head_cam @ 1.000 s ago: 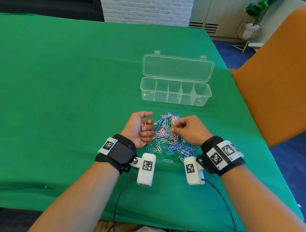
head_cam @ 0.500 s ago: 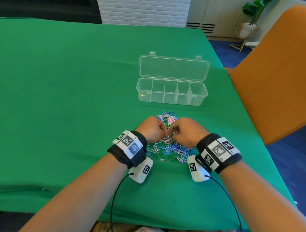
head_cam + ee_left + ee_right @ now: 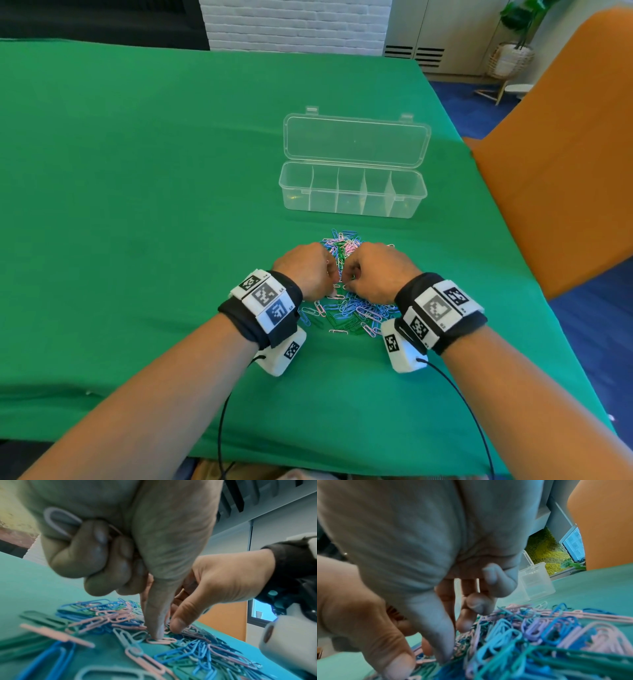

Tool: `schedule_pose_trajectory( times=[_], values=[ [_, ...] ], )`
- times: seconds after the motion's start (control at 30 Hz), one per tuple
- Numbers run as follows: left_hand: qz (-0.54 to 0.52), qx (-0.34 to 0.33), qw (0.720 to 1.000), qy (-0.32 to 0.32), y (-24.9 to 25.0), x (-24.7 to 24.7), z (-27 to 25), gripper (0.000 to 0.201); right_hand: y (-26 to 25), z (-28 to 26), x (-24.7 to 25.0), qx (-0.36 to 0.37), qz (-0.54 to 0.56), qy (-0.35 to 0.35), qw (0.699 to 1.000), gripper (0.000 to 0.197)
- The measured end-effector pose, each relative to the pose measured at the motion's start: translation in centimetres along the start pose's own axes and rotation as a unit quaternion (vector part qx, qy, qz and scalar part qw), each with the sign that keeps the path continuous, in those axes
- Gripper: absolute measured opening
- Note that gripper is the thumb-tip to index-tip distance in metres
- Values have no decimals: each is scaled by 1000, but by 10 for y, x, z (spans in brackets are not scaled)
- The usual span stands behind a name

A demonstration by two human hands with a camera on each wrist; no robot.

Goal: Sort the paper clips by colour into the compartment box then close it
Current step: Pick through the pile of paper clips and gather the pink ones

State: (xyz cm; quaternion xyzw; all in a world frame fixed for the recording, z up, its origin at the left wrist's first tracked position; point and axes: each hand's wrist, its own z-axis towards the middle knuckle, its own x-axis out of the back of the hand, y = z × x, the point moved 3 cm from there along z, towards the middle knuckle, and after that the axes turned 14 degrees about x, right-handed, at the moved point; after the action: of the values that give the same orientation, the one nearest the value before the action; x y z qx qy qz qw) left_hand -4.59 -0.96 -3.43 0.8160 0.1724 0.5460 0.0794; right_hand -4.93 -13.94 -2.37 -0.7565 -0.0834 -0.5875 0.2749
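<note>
A loose pile of pink, blue, green and lilac paper clips [image 3: 349, 315] lies on the green cloth in front of me. Both hands are knuckles-up on it, almost touching. My left hand [image 3: 308, 270] keeps a few pale clips [image 3: 56, 520] bunched in its curled fingers, while its thumb [image 3: 159, 622] presses a pink clip [image 3: 161, 641] onto the cloth. My right hand [image 3: 373, 270] has its thumb [image 3: 441, 646] and fingertips down in the pile [image 3: 539, 628], pinching at pink clips. The clear compartment box [image 3: 352, 190] stands behind the pile with its lid [image 3: 356, 140] folded back; the compartments look empty.
An orange chair back [image 3: 565, 154] stands close at the table's right edge. The green table cloth [image 3: 137, 171] stretches wide to the left and back. A potted plant [image 3: 510, 58] sits on the floor far right.
My left hand has turned from palm-up to palm-down and moved right onto the pile, meeting the right hand. The right hand stayed on the pile.
</note>
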Motion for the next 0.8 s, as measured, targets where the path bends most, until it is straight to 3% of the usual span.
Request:
schedule_pose_trajectory(
  times=[0.27, 0.47, 0.57, 0.67, 0.8],
  values=[
    [24, -28, 999, 13, 3, -2, 2, 4, 0, 6, -1, -3, -41, -31, 999, 11],
    [65, -21, 997, 22, 3, -5, 4, 16, -2, 5, -6, 35, -92, -45, 994, 11],
    [-3, -27, 999, -32, -5, -3, 5, 21, 1, 2, -6, 34, -72, -52, 995, 13],
    [-75, -27, 995, -58, -13, 4, 2, 14, -1, 2, -6, 37, -71, -54, 995, 13],
    [-14, -40, 999, -29, -13, 5, -2, 6, -3, 3, -6, 42, -66, -54, 995, 13]
  ],
)
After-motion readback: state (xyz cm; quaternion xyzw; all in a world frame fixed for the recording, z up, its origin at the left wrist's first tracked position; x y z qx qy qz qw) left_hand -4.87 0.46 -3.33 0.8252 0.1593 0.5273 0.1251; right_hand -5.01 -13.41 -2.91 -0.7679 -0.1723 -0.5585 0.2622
